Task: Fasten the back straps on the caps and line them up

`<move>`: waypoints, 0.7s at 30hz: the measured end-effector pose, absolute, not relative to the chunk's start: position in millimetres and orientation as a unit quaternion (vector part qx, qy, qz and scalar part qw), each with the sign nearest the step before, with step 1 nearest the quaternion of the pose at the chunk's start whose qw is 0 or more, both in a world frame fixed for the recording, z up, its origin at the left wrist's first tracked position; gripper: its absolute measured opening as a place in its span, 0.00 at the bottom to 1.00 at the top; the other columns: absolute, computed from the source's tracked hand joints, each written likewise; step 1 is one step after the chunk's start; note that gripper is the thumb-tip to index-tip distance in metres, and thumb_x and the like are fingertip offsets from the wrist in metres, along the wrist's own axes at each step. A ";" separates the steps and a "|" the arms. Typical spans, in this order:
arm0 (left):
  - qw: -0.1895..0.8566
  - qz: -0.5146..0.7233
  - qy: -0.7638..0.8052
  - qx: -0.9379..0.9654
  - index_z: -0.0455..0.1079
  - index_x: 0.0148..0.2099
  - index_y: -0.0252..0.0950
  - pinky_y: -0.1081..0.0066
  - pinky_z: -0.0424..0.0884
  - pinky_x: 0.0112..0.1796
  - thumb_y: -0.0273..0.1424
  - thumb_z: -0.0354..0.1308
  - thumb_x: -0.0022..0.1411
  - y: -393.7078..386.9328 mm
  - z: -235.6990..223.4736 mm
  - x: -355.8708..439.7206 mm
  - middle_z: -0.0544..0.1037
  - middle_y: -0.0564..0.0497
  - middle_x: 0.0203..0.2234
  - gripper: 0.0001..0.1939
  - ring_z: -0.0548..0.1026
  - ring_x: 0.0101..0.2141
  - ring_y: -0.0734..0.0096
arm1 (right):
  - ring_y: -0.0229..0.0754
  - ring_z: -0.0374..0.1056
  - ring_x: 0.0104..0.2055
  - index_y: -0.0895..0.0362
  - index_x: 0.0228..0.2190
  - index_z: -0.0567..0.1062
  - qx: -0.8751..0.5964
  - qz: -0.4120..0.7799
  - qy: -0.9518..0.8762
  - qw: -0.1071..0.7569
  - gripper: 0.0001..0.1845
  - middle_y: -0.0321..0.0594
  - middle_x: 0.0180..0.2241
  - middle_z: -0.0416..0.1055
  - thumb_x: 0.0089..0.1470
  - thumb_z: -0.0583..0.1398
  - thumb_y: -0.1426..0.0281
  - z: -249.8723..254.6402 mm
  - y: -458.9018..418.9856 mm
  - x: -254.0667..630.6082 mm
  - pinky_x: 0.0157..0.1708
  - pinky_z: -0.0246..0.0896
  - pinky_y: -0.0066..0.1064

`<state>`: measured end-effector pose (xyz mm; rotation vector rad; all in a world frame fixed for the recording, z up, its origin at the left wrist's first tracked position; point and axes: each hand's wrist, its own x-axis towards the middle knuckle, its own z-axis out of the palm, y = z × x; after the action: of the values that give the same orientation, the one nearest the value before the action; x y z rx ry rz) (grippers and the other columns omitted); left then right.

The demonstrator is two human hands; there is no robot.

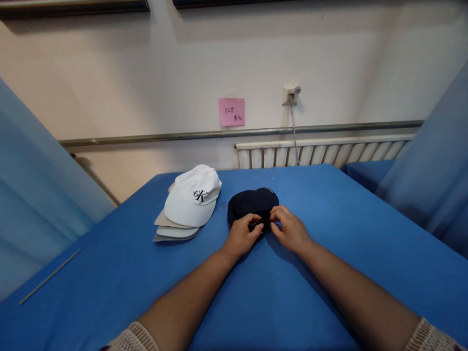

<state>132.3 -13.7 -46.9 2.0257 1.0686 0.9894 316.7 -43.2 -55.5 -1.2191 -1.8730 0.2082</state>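
Observation:
A dark navy cap (245,201) lies on the blue-covered table in front of me, its crown toward the wall. Both hands are at the cap's near edge, around what looks like its back strap. My left hand (242,235) pinches the left part of that edge between thumb and fingers. On the right side, my right hand (290,229) has its fingers curled and closed on the edge too. The small part between my fingertips is too dark to make out. To the left sits a stack of caps, with a white cap (193,195) bearing black letters on top.
The blue sheet (226,302) covers the table. A thin stick (49,277) lies at its left edge. Behind are a radiator (321,152), a metal rail (164,137), a socket with a cable (290,96) and a pink note (231,112). Blue curtains (40,185) hang at both sides.

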 end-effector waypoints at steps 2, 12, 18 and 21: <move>0.293 0.369 0.414 0.779 0.74 0.39 0.37 0.68 0.71 0.38 0.33 0.57 0.58 -14.9 -43.0 131.4 0.79 0.50 0.33 0.08 0.75 0.35 0.67 | 0.43 0.67 0.40 0.54 0.34 0.66 -0.499 0.059 -0.759 0.414 0.08 0.43 0.41 0.67 0.51 0.54 0.77 -50.3 -47.0 315.6 0.40 0.62 0.35; 0.244 0.408 0.426 0.769 0.73 0.36 0.37 0.71 0.68 0.36 0.33 0.56 0.60 -17.5 -36.9 130.0 0.78 0.52 0.30 0.07 0.74 0.31 0.70 | 0.38 0.63 0.29 0.53 0.31 0.66 -0.562 0.068 -0.738 0.367 0.11 0.38 0.33 0.67 0.47 0.52 0.80 -51.9 -45.9 322.6 0.31 0.57 0.31; 0.260 0.408 0.423 0.766 0.73 0.36 0.36 0.72 0.68 0.34 0.33 0.55 0.60 -15.2 -39.8 129.9 0.78 0.52 0.30 0.07 0.74 0.31 0.71 | 0.37 0.65 0.27 0.53 0.38 0.69 -0.561 0.143 -0.707 0.405 0.08 0.38 0.34 0.70 0.53 0.55 0.71 -55.8 -44.5 320.2 0.30 0.60 0.31; 0.253 0.409 0.420 0.770 0.73 0.37 0.36 0.72 0.68 0.35 0.33 0.56 0.60 -14.7 -40.4 129.9 0.78 0.52 0.30 0.07 0.74 0.32 0.71 | 0.38 0.66 0.27 0.53 0.41 0.70 -0.548 0.192 -0.698 0.418 0.11 0.37 0.31 0.72 0.55 0.55 0.69 -61.1 -42.4 317.9 0.29 0.60 0.31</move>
<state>129.9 -14.7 -40.4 2.0915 1.1419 1.1108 317.9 -42.4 -61.1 -1.3753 -1.7521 0.4823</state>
